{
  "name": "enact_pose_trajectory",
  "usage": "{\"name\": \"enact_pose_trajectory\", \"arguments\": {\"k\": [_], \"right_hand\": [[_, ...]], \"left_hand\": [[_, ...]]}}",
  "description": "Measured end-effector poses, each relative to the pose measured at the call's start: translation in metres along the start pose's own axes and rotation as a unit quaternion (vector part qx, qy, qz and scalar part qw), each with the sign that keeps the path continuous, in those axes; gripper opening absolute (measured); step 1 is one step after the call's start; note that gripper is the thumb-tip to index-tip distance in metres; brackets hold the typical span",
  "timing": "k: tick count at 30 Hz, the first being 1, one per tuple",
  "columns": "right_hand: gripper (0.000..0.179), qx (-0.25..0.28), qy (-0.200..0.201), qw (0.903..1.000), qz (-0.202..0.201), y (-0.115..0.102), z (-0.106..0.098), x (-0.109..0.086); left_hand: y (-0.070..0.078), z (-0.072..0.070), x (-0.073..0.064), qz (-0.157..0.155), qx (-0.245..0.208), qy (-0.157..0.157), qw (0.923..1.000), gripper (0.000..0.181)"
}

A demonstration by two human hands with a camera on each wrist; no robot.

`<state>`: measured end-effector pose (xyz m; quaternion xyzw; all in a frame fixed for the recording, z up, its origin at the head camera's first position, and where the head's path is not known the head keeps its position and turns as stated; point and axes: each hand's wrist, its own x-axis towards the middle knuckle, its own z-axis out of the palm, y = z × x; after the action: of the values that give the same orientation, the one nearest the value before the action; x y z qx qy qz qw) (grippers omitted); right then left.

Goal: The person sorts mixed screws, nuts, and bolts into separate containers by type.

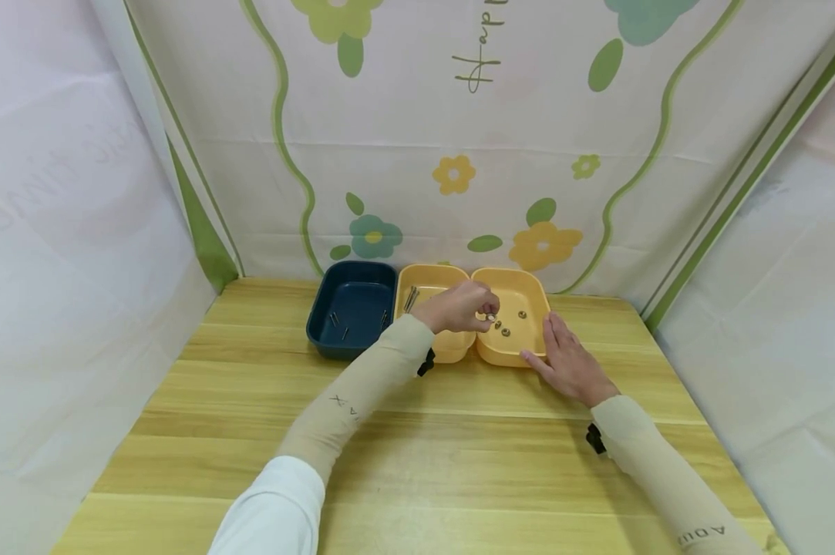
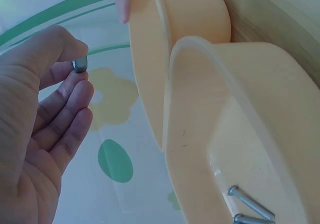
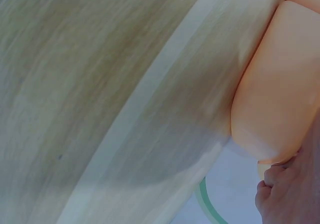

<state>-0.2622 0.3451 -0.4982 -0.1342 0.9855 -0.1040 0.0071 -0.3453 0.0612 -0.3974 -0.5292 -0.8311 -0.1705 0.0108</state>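
My left hand (image 1: 459, 306) reaches over the middle and right yellow trays and pinches a small metal nut (image 2: 80, 64) between thumb and index finger. In the left wrist view the other fingers are loosely bent below the nut. Several more nuts (image 1: 506, 332) lie in the right yellow tray (image 1: 528, 289) beneath that hand. My right hand (image 1: 568, 362) rests against the near right corner of the same tray, thumb at its front wall and fingers extended along its right side. Its fingertips are mostly hidden in the right wrist view.
The middle yellow tray (image 1: 434, 271) holds several long screws (image 2: 250, 203). A dark blue tray (image 1: 353, 270) with several small dark screws (image 1: 345, 333) stands at the left, side by side with it. Behind the trays, a flowered cloth (image 1: 389, 177) rises from the wooden table (image 1: 459, 462).
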Motion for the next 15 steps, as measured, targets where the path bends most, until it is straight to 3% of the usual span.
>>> {"name": "enact_pose_trajectory", "arguments": {"k": [10,15], "right_hand": [[0.101,0.002,0.001,1.0000,0.002,-0.002,0.000,0.000],[0.101,0.001,0.000,1.0000,0.003,-0.004,-0.001,-0.001]], "left_hand": [[-0.001,0.013,0.014,-0.017,0.001,0.029,0.9994,0.010],[-0.001,0.022,0.014,-0.067,-0.013,0.040,0.9968,0.039]]}}
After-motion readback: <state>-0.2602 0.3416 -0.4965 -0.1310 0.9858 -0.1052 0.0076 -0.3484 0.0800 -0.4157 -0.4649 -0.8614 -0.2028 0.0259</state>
